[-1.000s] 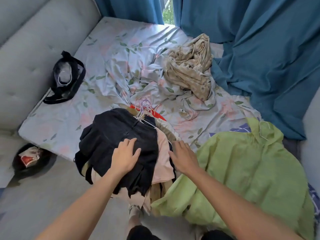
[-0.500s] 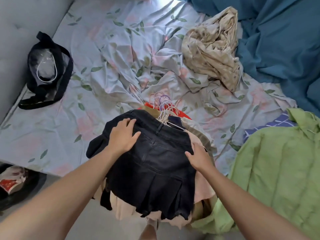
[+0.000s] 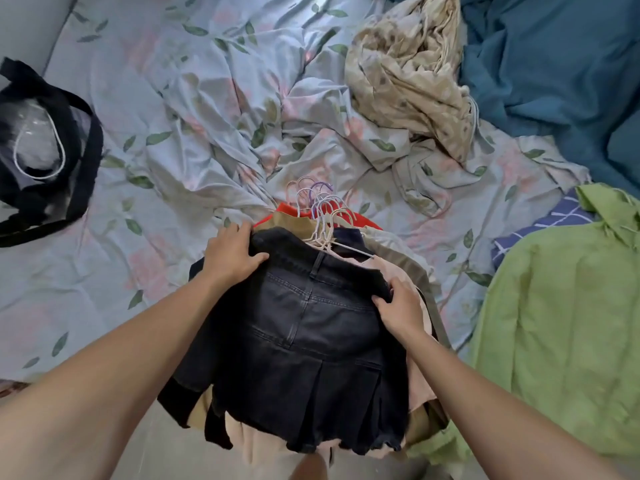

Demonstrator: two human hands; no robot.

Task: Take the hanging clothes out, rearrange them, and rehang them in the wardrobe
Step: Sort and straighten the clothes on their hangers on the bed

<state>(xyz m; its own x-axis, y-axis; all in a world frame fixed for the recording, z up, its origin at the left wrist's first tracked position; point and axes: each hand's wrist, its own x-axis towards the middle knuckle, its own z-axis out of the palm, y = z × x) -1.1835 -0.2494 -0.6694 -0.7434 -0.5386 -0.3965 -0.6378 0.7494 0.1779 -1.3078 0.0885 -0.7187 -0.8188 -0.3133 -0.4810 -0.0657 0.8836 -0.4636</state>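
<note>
Head view: my left hand (image 3: 231, 255) and right hand (image 3: 398, 303) each clutch a waistband end of the black denim skirt (image 3: 304, 358), atop the pile of hangered clothes (image 3: 398, 268) at the bed (image 3: 173, 116) edge; green shirt (image 3: 561, 341) beside.

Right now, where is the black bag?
In the head view the black bag lies at the far left on the floral bedsheet, apart from the clothes pile.
</note>
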